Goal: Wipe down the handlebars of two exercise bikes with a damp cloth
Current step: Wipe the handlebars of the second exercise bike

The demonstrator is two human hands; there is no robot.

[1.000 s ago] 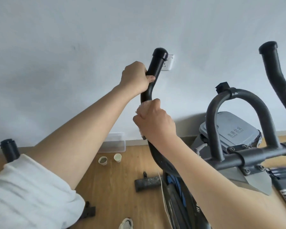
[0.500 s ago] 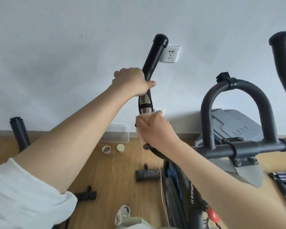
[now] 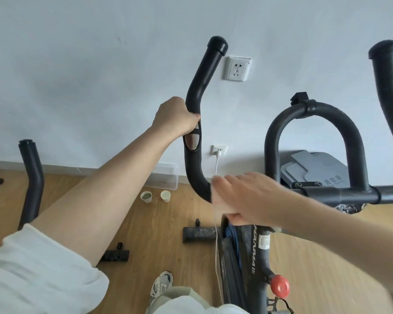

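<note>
Wiping is in hand on the near bike. The handlebar (image 3: 199, 87) is the black curved tube whose capped tip sits just left of the wall socket (image 3: 236, 68). Its long axis runs close to upright in this view, with the tip pointing up and a touch right toward that socket. Going down there's a kink, then a shiny metal pad (image 3: 192, 139), then a bottom sweep curling right, well below the socket.

The left hand (image 3: 176, 120) is wrapped round the tube below and left of the socket, just above the metal pad, fingers curled, steadying it. The right hand (image 3: 247, 197) is at the bottom sweep, almost straight below the socket, and blurred. A pale cloth (image 3: 220, 200) sits between its fingers and thumb against the tube, so I read it as pinching the cloth, though the blur hides the exact hold.

My call: it's the lower curve getting wiped, with plenty left to do. Next, the cloth wants wrapping round the tube and drawing along its length toward the tip, with the left hand shifting off the part it covers. Far left of the socket and lower, another black bar (image 3: 31, 177) stands, likely the second bike's.
</note>
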